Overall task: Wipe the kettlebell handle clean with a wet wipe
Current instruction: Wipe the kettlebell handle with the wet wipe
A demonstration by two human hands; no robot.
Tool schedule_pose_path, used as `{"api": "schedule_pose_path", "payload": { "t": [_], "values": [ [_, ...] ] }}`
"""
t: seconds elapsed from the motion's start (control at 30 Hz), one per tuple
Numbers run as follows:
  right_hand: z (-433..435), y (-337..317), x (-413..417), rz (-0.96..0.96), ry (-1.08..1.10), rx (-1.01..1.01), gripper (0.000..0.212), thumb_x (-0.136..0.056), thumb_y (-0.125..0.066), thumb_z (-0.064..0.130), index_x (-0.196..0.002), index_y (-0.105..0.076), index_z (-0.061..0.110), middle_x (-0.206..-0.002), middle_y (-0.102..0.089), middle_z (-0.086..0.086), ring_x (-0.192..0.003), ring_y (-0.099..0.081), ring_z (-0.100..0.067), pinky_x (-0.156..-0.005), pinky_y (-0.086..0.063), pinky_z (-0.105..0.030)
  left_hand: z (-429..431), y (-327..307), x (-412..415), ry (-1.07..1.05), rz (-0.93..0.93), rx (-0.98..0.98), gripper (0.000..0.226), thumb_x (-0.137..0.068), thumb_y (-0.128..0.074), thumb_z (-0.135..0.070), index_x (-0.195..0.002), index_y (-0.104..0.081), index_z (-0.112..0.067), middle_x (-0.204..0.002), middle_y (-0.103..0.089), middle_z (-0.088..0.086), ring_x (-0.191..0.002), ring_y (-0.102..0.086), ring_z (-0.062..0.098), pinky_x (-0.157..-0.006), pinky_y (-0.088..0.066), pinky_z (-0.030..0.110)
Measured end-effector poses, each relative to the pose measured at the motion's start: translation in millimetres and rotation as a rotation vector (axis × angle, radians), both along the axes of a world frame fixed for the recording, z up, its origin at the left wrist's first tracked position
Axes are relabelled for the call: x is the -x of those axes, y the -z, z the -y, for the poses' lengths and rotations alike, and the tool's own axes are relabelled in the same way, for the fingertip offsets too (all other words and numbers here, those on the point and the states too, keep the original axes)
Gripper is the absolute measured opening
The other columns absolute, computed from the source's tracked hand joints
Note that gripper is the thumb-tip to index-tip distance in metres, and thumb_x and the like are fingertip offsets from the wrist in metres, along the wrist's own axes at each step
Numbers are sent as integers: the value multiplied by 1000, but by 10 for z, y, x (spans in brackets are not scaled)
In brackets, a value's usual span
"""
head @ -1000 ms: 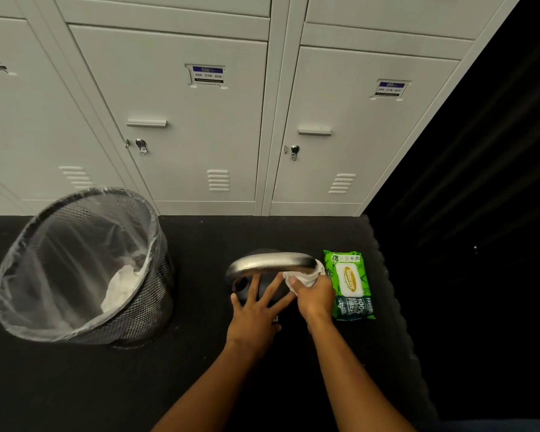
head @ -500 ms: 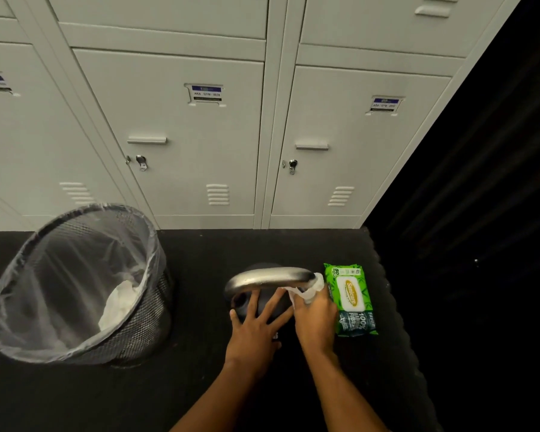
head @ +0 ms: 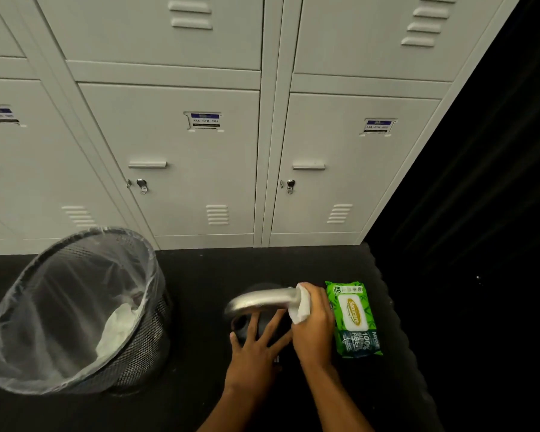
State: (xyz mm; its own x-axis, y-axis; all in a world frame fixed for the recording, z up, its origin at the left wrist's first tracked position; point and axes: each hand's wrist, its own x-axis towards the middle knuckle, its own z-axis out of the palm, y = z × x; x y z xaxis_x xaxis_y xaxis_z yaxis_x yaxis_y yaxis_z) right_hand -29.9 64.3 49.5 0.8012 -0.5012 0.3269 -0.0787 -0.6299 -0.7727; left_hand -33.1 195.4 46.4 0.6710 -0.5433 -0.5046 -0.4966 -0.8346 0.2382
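A black kettlebell (head: 242, 327) stands on the dark floor mat, its silver handle (head: 262, 302) arching across the top. My right hand (head: 314, 322) grips a white wet wipe (head: 301, 307) wrapped around the right end of the handle. Fingers spread, my left hand (head: 256, 350) lies flat on the kettlebell's body under the handle. Most of the black body is hidden by my hands.
A green pack of wet wipes (head: 353, 319) lies just right of the kettlebell. At the left, a black mesh bin (head: 138, 347) with a clear liner holds crumpled white wipes. Grey lockers (head: 200, 157) rise behind the mat. The mat's edge runs along the right.
My right hand has closed the wipe around the handle's right end, higher than before. The camera has tilted up, so everything sits lower in view. My left hand stays on the body.
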Motion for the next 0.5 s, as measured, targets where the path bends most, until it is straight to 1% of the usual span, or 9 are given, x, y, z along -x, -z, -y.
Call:
{"api": "schedule_pose_path", "payload": {
  "t": [0.07, 0.1, 0.13, 0.17, 0.23, 0.3, 0.37, 0.43, 0.5],
  "values": [
    [114, -34, -128, -124, -46, -166, 23, -82, -73, 9, -86, -61, 28, -82, -66, 7, -75, -58, -5, -69, -52, -20, 0, -20, -8, 7, -16, -9, 86, -101, -50, -38, -142, 23, -59, -148, 46, -18, -136, 43, 31, -113, -4, 75],
    [182, -16, -164, -200, -67, -303, 20, -83, -74, 12, -80, -60, 26, -74, -65, 2, -69, -59, -8, -62, -54, -30, -3, -22, -12, 9, -15, -16, 86, -101, -49, -39, -139, 25, -61, -149, 46, -18, -136, 43, 31, -113, -5, 76],
    [233, 0, -172, -258, -87, -428, 18, -82, -76, 13, -78, -61, 23, -72, -66, -1, -68, -61, -11, -59, -54, -34, -7, -18, -13, 10, -13, -20, 87, -101, -49, -40, -139, 26, -62, -150, 45, -18, -137, 42, 32, -113, -5, 76],
    [266, 8, -158, -278, -108, -531, 17, -80, -79, 11, -79, -64, 20, -73, -68, -3, -69, -62, -12, -58, -54, -32, -8, -15, -14, 12, -14, -21, 87, -101, -49, -40, -141, 25, -62, -150, 45, -18, -137, 42, 32, -113, -5, 76],
    [268, 19, -126, -268, -117, -600, 18, -76, -80, 11, -84, -68, 21, -76, -70, -1, -73, -63, -13, -61, -54, -29, -8, -24, -15, 13, -22, -12, 86, -101, -49, -40, -144, 22, -61, -150, 45, -18, -137, 42, 32, -113, -4, 76],
    [217, 42, -82, -258, -81, -551, 20, -76, -78, 16, -88, -66, 27, -80, -69, 4, -77, -64, -11, -65, -55, -28, -8, -46, -8, 11, -25, -7, 85, -101, -50, -39, -146, 20, -60, -150, 45, -18, -137, 42, 31, -113, -3, 75],
    [136, 14, -33, -250, -3, -413, 23, -81, -74, 16, -94, -62, 31, -86, -67, 8, -84, -64, -9, -66, -52, -21, 1, -63, -8, 15, -31, -11, 84, -101, -49, -39, -147, 18, -58, -148, 46, -17, -136, 43, 31, -113, -3, 75],
    [64, -52, -20, -171, 17, -190, 32, -78, -73, 8, -101, -62, 28, -96, -63, 8, -91, -60, -11, -72, -52, -23, 9, -65, -21, 16, -28, -27, 80, -102, -49, -39, -150, 13, -55, -145, 46, -15, -136, 42, 31, -113, -4, 75],
    [16, -145, -62, -84, -86, 49, 39, -71, -73, 1, -104, -65, 20, -103, -61, 3, -96, -55, -14, -76, -49, -25, 16, -73, -18, 15, -26, -41, 77, -103, -47, -38, -153, 10, -51, -144, 45, -13, -136, 42, 31, -114, -6, 74]
  ]
}}
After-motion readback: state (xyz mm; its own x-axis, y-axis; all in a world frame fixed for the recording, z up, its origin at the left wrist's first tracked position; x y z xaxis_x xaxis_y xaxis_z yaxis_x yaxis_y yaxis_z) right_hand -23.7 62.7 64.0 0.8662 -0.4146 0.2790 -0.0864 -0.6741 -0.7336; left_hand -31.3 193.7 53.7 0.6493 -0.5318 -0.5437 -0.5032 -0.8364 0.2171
